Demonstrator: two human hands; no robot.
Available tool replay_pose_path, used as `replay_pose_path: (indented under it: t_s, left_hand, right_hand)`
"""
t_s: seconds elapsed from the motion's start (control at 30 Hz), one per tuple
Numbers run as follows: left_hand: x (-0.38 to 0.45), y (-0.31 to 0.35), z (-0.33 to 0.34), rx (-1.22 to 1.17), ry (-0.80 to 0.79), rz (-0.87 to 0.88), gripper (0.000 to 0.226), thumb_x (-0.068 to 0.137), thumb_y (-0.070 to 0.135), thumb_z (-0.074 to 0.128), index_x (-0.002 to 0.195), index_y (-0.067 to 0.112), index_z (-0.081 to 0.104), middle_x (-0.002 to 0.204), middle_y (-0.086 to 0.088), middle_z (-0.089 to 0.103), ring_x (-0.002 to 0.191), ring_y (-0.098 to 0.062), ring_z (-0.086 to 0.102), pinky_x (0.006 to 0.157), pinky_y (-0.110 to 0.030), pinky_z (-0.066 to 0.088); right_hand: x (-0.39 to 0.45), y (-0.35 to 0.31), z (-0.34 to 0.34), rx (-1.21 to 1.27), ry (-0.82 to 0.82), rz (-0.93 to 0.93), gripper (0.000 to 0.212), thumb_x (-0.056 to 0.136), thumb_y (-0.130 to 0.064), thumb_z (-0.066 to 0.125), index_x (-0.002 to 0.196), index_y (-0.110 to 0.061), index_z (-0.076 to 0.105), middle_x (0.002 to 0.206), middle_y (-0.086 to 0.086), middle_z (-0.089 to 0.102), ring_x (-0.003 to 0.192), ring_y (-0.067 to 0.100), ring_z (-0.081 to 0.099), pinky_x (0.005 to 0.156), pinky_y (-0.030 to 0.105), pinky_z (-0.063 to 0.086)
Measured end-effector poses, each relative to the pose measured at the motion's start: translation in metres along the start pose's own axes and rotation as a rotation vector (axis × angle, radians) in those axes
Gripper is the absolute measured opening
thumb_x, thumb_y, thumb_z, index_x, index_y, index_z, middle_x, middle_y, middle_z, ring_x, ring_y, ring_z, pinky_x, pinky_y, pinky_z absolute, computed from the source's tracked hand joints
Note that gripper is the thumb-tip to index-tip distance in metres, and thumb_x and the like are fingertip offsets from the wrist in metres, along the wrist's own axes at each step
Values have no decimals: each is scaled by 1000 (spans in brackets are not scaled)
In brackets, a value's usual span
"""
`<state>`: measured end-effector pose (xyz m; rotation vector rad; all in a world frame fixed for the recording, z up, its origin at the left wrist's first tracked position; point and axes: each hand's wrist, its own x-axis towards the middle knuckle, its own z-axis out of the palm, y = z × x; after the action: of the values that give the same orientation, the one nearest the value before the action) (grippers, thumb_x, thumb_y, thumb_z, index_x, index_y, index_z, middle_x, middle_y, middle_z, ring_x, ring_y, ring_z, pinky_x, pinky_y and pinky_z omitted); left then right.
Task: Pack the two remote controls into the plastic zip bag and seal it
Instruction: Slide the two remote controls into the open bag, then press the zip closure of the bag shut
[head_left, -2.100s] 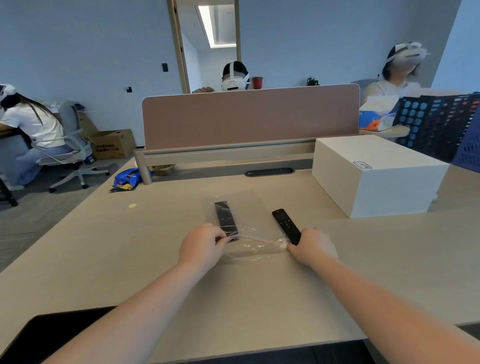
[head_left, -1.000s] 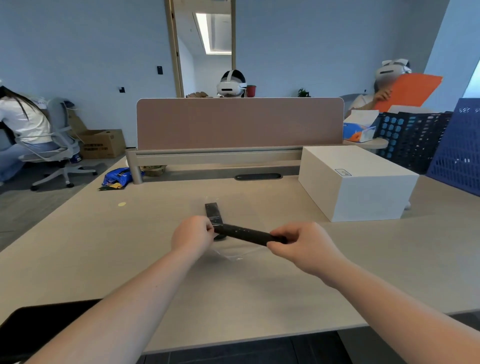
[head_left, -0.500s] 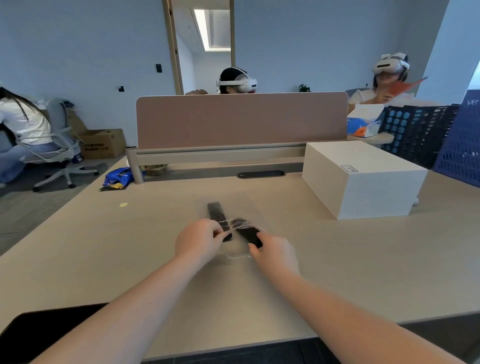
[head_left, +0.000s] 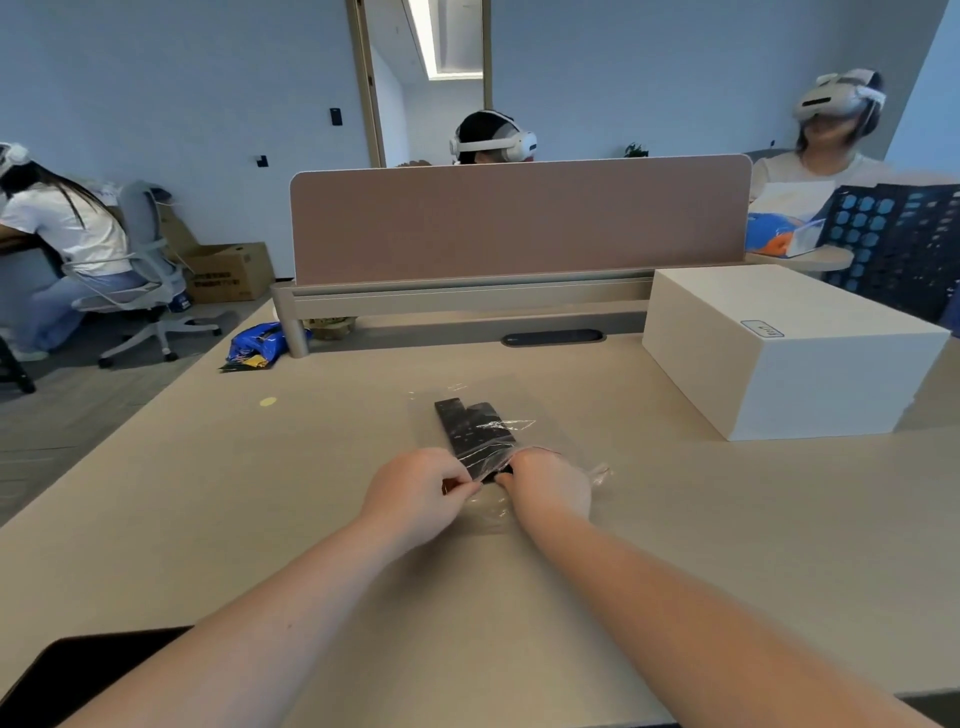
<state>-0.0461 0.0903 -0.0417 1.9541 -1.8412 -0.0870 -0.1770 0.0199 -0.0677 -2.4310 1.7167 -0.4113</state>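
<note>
A clear plastic zip bag (head_left: 524, 405) lies flat on the beige desk (head_left: 208, 493), its mouth towards me. Two black remote controls lie side by side inside it: the left remote (head_left: 451, 422) and the right remote (head_left: 487, 427), whose near end pokes out by my fingers. My left hand (head_left: 415, 491) pinches the left side of the bag's mouth. My right hand (head_left: 550, 486) rests on the right side of the mouth, fingertips against the right remote's near end. The two hands almost touch.
A white box (head_left: 779, 353) stands at the right of the desk. A pink divider screen (head_left: 519, 218) closes the far edge, with a blue snack packet (head_left: 257, 345) near its left post. People in headsets sit beyond. A dark object (head_left: 78, 670) lies at the near left edge.
My right hand picked up the second remote from the right of the bag, swung it over, and slid it into the bag beside the first. My left hand kept hold of the bag's mouth.
</note>
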Motion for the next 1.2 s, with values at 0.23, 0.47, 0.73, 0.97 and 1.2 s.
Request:
replay_pose_path:
  t_s: [0.23,0.47,0.73,0.97,1.2]
  left_hand:
    - [2,-13,4,35,-10,49,24,88,40,58,90,23,75,62,13,46,79,-13,53,65,-27,38]
    - [-3,-15,5,69,-51,86,59,66,73,49,101,31,70,96,10,64,94,-12,61,69,-26,43]
    - [-18,-30,13,405,70,386,18,74,26,65,91,29,65,90,11,70,81,-16,69,48,-27,54]
    - [-23,-36,15,619,90,438,8,63,22,67,57,21,62,55,7,59,50,-16,60,30,-21,38]
    - [-27,-51,23,592,140,446,13,71,20,53,64,21,64,63,5,63,56,-19,62,33,-26,43]
  right_hand:
    - [5,-4,-7,-189,-253,-80,55,95,-8,39,147,-16,25,140,11,49,120,30,56,95,44,45]
    - [-20,23,-9,-6,57,-226,26,94,-28,38,99,-16,61,104,5,68,97,28,65,64,31,44]
    - [-27,94,-27,24,248,-240,44,82,-13,52,126,-21,57,129,5,55,122,30,46,92,43,51]
    - [-19,114,-20,-149,-52,-277,39,94,-12,41,127,-25,57,135,-1,56,126,20,49,94,30,49]
    - [-17,113,-14,-279,26,-282,31,89,-14,41,106,-19,66,112,-2,67,113,21,58,80,30,53]
